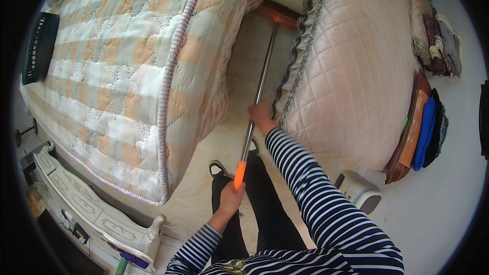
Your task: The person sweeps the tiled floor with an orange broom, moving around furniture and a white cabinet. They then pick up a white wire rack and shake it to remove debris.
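Note:
A long-handled tool with a metal pole (pixel 263 76) and a wide orange head (pixel 277 16) lies between two covered beds; its exact kind I cannot tell. The head is on the floor at the far end of the gap. My left hand (pixel 231 199) is closed around the orange grip (pixel 240 173) at the near end of the pole. Further up, my right hand (pixel 261 116) grips the metal part, close to the ruffled edge of the pink bedspread. Both sleeves are striped.
A checked quilted bed cover (pixel 126 65) fills the left and a pink quilted bedspread (pixel 355 72) the right. A dark basket (pixel 40 47) stands far left. Low left is a carved white cabinet (pixel 91 202). Right are folded cloths (pixel 424 133) and a white bin-like container (pixel 359 191).

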Available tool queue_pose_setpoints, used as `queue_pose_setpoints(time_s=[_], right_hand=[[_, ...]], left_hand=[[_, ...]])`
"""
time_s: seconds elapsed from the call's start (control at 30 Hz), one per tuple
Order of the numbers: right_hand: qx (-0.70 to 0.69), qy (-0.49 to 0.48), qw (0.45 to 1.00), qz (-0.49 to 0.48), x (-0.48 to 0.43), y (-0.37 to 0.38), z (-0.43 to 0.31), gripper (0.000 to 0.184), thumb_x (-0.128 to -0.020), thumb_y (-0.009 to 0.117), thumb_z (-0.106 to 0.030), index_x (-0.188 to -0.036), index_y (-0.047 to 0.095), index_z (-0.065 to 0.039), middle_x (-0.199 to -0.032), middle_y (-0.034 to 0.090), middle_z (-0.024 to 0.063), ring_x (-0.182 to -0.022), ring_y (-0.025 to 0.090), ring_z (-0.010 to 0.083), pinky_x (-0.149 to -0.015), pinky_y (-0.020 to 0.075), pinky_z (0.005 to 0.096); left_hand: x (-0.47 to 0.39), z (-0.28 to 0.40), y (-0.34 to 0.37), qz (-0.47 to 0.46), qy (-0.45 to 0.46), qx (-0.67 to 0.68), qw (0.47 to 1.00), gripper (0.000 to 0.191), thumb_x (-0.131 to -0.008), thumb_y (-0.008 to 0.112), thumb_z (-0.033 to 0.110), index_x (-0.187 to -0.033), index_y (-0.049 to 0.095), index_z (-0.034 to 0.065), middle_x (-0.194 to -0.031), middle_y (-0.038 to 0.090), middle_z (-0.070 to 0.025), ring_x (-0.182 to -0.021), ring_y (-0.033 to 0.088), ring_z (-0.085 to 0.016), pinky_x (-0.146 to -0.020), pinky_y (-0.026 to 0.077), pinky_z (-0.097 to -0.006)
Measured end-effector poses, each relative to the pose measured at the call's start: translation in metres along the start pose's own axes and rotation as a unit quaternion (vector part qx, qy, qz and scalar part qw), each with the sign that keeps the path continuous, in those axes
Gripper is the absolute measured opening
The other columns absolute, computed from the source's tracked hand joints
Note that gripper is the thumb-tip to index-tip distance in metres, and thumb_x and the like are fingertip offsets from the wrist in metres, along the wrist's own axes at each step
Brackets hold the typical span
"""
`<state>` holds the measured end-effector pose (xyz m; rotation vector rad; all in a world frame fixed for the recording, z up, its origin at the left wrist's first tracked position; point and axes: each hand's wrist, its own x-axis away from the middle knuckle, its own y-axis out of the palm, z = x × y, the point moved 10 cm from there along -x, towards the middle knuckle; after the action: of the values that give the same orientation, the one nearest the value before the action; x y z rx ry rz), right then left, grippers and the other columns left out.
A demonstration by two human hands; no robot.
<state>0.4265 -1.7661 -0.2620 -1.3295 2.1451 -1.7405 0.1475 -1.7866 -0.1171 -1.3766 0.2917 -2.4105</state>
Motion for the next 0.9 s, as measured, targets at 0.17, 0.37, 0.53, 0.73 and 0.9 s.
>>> queue_pose_setpoints(time_s=[0.17,0.37,0.53,0.73,0.9], right_hand=[[-0.366,0.280,0.887,-0.035,0.122,0.052,-0.023,0.021,-0.074,0.057,-0.011,-0.073,0.053,0.009,-0.063,0.057,0.0236,-0.056,0.060,0.0347,-0.055,0.0481,0.0422],[-0.351,0.310,0.882,-0.052,0.210,0.056,-0.080,0.021,-0.073,0.054,-0.012,-0.077,0.056,0.009,-0.071,0.060,0.0273,-0.073,0.060,0.0398,-0.065,0.0483,0.0439],[-0.351,0.278,0.892,-0.059,0.258,0.061,-0.122,0.021,-0.072,0.053,-0.012,-0.064,0.058,0.007,-0.066,0.059,0.0267,-0.069,0.061,0.0384,-0.066,0.0491,0.0425],[-0.365,0.286,0.878,-0.116,0.298,0.066,-0.169,0.024,-0.072,0.053,-0.015,-0.067,0.059,0.007,-0.076,0.059,0.0294,-0.081,0.058,0.0406,-0.073,0.0463,0.0433],[-0.371,0.241,0.887,-0.130,0.318,0.049,-0.188,0.023,-0.072,0.052,-0.015,-0.062,0.058,0.006,-0.068,0.059,0.0262,-0.072,0.060,0.0384,-0.066,0.0474,0.0416]], left_hand=[[0.089,-0.118,0.000,-0.049,-0.134,-0.016,0.990,0.036,-0.084,0.057,0.033,-0.081,0.055,-0.0026,-0.074,0.058,-0.0246,-0.075,0.057,-0.043,-0.064,0.045,-0.0455],[0.187,-0.153,-0.023,-0.112,-0.224,0.075,0.965,0.033,-0.085,0.059,0.031,-0.080,0.051,-0.0006,-0.061,0.056,-0.0113,-0.047,0.056,-0.018,-0.042,0.043,-0.0337],[0.241,-0.147,-0.067,-0.148,-0.222,0.048,0.963,0.034,-0.085,0.059,0.033,-0.083,0.054,-0.0005,-0.060,0.055,-0.0061,-0.052,0.054,-0.015,-0.048,0.043,-0.0318],[0.282,-0.180,-0.103,-0.201,-0.245,0.035,0.948,0.036,-0.084,0.060,0.037,-0.080,0.057,0.0020,-0.064,0.054,-0.0019,-0.061,0.050,-0.011,-0.058,0.041,-0.0293],[0.309,-0.188,-0.104,-0.224,-0.277,0.074,0.931,0.033,-0.085,0.060,0.036,-0.084,0.059,0.0023,-0.070,0.056,-0.0019,-0.067,0.052,-0.010,-0.061,0.042,-0.0271]])
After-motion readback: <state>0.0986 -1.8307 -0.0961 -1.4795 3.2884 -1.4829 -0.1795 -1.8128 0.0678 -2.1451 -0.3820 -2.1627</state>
